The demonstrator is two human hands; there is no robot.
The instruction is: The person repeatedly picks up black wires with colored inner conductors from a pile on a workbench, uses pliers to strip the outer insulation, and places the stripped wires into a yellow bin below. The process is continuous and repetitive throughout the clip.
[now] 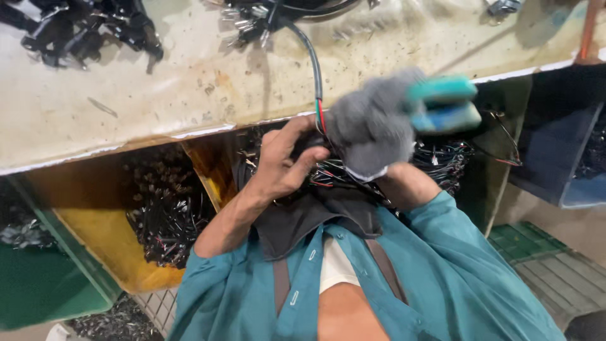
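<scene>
Below the bench edge: a bundle of thin wires (435, 161) is worked over open bins.
Left hand (284, 161): bare, fingers curled, pinching a black cable (314, 66).
Right hand (372, 123): gloved, blurred; grip cannot be told.
Advice: cable is best kept taut.
Nearby: yellow bin (95, 208), black connectors (82, 28) on worn table (189, 88); loose wires may snag.

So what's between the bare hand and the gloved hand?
A black cable, its red and green wires showing, runs down between bare hand and gloved hand; head view.

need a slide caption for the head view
Bare left hand pinches wires of a black cable; grey-gloved right hand grips a teal tool.
</scene>
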